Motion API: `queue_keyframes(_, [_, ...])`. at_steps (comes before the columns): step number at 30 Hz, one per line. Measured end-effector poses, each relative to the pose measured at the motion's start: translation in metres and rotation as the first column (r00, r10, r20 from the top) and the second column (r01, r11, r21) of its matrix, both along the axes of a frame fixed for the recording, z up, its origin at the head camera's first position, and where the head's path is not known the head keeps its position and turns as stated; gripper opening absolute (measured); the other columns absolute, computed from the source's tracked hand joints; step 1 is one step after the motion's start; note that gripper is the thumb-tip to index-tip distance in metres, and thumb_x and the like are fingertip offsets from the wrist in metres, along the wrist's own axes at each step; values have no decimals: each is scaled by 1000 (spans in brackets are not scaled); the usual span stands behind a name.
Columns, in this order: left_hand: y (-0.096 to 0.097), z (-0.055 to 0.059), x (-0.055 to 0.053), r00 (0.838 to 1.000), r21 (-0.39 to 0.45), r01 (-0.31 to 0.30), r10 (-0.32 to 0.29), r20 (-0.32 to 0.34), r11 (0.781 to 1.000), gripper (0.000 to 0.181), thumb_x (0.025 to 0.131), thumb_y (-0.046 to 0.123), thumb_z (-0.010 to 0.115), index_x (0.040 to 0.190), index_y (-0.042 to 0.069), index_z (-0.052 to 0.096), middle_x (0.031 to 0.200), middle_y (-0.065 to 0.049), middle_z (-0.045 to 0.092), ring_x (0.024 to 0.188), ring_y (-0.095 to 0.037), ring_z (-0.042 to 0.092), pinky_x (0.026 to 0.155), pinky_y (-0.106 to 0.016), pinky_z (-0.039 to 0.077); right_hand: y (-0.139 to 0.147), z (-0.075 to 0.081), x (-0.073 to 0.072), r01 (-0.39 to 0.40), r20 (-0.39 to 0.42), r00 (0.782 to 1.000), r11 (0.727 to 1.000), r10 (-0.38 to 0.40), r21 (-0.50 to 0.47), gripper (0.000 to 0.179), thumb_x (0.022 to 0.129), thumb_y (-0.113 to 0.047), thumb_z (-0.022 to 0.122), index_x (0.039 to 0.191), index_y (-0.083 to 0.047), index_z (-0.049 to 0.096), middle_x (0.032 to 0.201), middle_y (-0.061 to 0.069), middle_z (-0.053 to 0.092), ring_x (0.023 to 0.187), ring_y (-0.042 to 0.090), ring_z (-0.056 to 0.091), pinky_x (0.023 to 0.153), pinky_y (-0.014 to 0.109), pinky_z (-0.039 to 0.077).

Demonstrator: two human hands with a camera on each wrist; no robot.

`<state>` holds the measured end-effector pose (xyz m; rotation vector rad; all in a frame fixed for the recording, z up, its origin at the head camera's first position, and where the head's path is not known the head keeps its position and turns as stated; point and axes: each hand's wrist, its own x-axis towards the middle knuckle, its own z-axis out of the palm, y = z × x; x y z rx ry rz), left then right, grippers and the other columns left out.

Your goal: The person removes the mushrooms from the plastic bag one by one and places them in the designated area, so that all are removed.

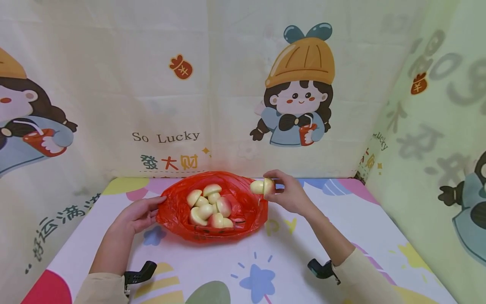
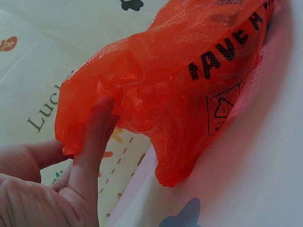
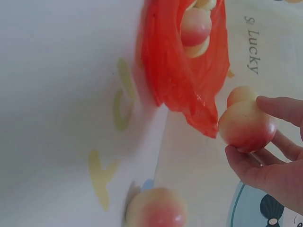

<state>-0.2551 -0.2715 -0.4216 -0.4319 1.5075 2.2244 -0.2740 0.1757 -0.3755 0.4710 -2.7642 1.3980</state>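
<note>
A red plastic bag (image 1: 182, 230) lies with its mouth spread, and several toy mushrooms (image 1: 205, 210) with cream stems and pink-blushed caps are inside. My left hand (image 1: 138, 214) pinches the bag's left edge between thumb and fingers; the left wrist view shows the bunched film (image 2: 75, 118) there. At the bag's right rim, my right hand (image 1: 290, 192) holds one toy mushroom (image 1: 263, 187) by its cap, with the stem pointing left over the opening. Thumb and fingertips grip that pink cap (image 3: 248, 127) in the right wrist view.
Another pink-blushed cap (image 3: 156, 210) sits on the table in the right wrist view, hidden behind my right hand in the head view. The printed white tabletop (image 1: 212, 261) meets a cartoon-printed cloth wall (image 1: 228, 105) at the back and another (image 1: 429, 169) at the right.
</note>
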Motion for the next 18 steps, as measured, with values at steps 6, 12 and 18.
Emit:
queue_keyframes(6, [-1, 0, 0, 1000, 3, -3, 3, 6, 1000, 14, 103, 22, 67, 97, 21, 78, 99, 0, 79, 93, -17, 78, 89, -33, 64, 11, -1, 2, 23, -10, 1000, 1000, -23, 7, 54, 87, -7, 80, 136, -18, 61, 138, 11, 63, 117, 37, 68, 89, 44, 65])
queue_keyframes(12, [-1, 1, 0, 1000, 12, -4, 4, 6, 1000, 11, 103, 23, 68, 98, 21, 78, 100, 0, 79, 94, -18, 78, 90, -35, 64, 22, -4, 3, 56, 6, 998, 998, -56, 17, 55, 87, -11, 82, 138, -19, 60, 138, 9, 62, 121, 38, 66, 88, 42, 65])
queue_keyframes(18, [-1, 1, 1, 1000, 14, -4, 3, 9, 1000, 12, 103, 23, 68, 98, 20, 78, 100, 0, 79, 94, -18, 79, 89, -34, 64, 33, -7, 6, 60, 10, 998, 998, -60, 10, 56, 87, -10, 82, 137, -18, 59, 141, 10, 60, 120, 39, 66, 90, 42, 65])
